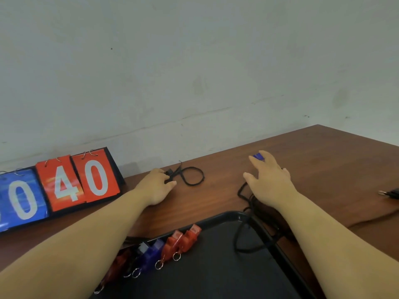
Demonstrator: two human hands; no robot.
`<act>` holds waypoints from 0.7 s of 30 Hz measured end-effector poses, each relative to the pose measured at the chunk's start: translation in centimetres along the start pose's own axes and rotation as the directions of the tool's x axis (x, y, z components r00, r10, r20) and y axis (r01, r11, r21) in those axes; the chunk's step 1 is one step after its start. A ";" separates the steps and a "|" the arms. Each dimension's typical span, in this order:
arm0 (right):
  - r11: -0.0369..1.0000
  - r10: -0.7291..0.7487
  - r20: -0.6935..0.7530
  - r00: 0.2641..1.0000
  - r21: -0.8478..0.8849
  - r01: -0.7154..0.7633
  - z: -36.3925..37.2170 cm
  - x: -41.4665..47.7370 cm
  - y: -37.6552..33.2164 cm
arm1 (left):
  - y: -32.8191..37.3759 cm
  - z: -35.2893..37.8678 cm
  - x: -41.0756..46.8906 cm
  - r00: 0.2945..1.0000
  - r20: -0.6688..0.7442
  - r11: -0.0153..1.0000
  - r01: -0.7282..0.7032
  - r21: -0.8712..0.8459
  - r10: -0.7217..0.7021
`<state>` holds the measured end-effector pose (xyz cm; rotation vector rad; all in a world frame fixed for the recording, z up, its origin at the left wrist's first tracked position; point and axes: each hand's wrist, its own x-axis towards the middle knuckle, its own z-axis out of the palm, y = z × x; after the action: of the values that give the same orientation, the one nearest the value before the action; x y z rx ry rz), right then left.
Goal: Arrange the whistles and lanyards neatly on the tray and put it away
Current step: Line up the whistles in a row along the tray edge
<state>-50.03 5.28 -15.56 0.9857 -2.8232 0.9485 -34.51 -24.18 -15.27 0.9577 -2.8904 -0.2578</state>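
Observation:
A black tray (226,216) lies at the near edge of the brown table. Along its far left rim several red and blue whistles (183,240) with key rings stand in a row. One black lanyard (241,242) hangs over the tray's right rim. My left hand (157,186) rests on the table beyond the tray and pinches the clip end of a looped black lanyard (194,176). My right hand (269,180) reaches to the far right and its fingers curl over a blue whistle (258,156), whose black cord (243,192) trails under my palm.
A flip scoreboard (64,186) with blue and red number cards stands at the back left against the wall. A black object with a metal ring (390,194) lies at the right edge of the brown table (323,160).

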 end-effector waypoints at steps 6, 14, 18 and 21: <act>0.963 -0.086 -0.245 0.966 0.227 0.143 -0.4 -0.6 -0.4 | -0.2 -1.2 -0.4 0.988 -0.148 0.998 -0.042 0.044 0.048; 0.941 -0.096 -0.042 0.995 0.321 0.104 -0.8 -1.8 -1.5 | -1.9 -2.4 -1.6 0.961 -0.265 0.993 0.046 -0.112 -0.074; 0.944 -0.123 -0.016 0.992 0.305 0.122 0.0 -1.6 -1.4 | -2.9 -1.6 -0.5 0.976 -0.198 0.995 0.081 -0.056 -0.091; 0.948 -0.127 0.010 0.992 0.297 0.118 0.7 -1.0 -1.3 | -3.3 -1.3 1.5 0.985 -0.141 0.995 0.099 -0.031 -0.103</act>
<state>-48.37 4.64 -15.59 1.1946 -2.6527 1.3796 -33.62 -27.91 -14.58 1.0738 -2.7084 -0.2202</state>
